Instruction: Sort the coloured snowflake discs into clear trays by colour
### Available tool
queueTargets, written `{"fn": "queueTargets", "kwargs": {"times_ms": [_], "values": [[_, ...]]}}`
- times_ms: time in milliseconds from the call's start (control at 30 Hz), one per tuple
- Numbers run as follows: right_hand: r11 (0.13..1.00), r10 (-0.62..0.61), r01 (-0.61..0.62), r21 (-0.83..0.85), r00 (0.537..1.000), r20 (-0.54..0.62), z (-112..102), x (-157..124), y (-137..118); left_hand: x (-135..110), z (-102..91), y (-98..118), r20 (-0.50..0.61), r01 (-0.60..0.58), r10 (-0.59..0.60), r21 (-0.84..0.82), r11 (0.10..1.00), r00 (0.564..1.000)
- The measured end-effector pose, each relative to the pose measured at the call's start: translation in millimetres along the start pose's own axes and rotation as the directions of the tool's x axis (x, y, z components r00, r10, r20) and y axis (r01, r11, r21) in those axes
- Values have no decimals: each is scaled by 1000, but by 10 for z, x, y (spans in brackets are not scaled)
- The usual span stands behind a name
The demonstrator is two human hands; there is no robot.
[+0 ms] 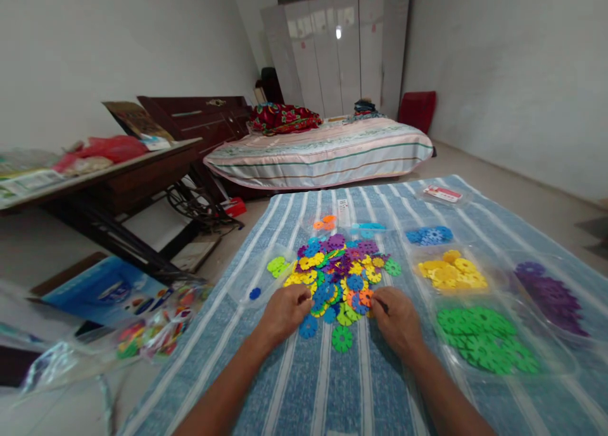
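A mixed heap of plastic snowflake discs (339,268) lies on the blue striped cloth. My left hand (287,310) is at the heap's near left edge, its fingers curled and pinched together. Whatever they hold, if anything, is hidden. At the near right edge is my right hand (398,322), fingers also closed, with the tips against or close beside an orange disc (366,298). I cannot make out what is between them. A green disc (342,339) and a blue disc (308,326) lie loose in front of the heap.
On the right, clear trays hold green discs (484,338), yellow discs (451,272), blue discs (429,235) and purple discs (551,296). To the left, another tray holds lime discs (278,266). Orange discs (325,222) and light-blue discs (369,228) sit behind the heap. A bed (323,157) stands beyond.
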State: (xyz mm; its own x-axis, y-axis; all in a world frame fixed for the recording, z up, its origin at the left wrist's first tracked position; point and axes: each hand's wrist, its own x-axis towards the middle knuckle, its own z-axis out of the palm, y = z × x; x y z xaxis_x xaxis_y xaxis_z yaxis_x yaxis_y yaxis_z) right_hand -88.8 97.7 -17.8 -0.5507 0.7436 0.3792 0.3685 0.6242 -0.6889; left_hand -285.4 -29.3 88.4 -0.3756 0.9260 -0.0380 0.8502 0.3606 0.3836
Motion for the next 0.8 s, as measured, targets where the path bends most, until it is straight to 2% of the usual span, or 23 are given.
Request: {"fn": "queueTargets", "kwargs": {"times_ms": [133, 267, 433, 600, 800], "values": [[1000, 0, 0, -22, 1000, 7, -7, 4, 6, -158, 153, 21, -42, 35, -31, 99, 994, 999], [1000, -8, 8, -23, 1000, 7, -19, 3, -3, -149, 299, 74, -111, 97, -73, 228, 969, 991], [1000, 2, -2, -9, 1000, 8, -17, 5, -14, -143, 408, 68, -167, 84, -33, 310, 947, 985], [1000, 16, -16, -4, 1000, 6, -1, 9, -9, -175, 420, 66, -227, 85, -20, 279, 956, 974], [1000, 16, -16, -6, 1000, -17, 3, 10, -15, -178, 333, 25, -254, 56, -7, 184, 981, 967]]}}
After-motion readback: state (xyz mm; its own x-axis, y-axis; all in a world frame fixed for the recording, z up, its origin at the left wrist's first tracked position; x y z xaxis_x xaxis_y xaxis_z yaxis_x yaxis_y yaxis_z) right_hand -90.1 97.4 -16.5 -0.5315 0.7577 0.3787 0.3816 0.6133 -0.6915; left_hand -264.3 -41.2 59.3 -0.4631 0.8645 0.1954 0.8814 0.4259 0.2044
